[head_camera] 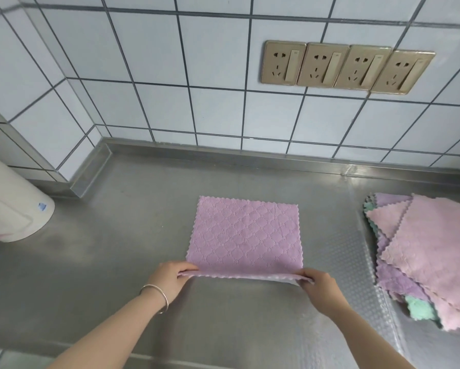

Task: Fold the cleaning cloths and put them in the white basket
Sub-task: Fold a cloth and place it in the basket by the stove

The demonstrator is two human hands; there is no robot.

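Left fingers (pixel 189 268) curled round the near left corner of the lilac cleaning cloth (pixel 246 235), thumb on top, pinching the edge. Right fingers (pixel 307 274) likewise pinching the near right corner. Left hand (pixel 170 280) wearing a thin silver bangle (pixel 157 295) at the wrist; right hand (pixel 320 288) bare. Near edge of the cloth lifted slightly off the steel worktop (pixel 117 249) between the two hands, pale underside just showing near the right hand; far part lying flat, waffle-patterned face up, scalloped edges all round. To the right, well apart, a loose pile of cleaning cloths (pixel 423 251) on a dimpled clear mat (pixel 356 262): pink ones on top, lilac and mint green peeking out beneath. At the far left edge, a white cylinder (pixel 13 209) with a small blue mark, standing on the worktop. Behind, a white tiled wall (pixel 170 62) with dark grout, carrying four gold-coloured sockets (pixel 345 67) in a row.
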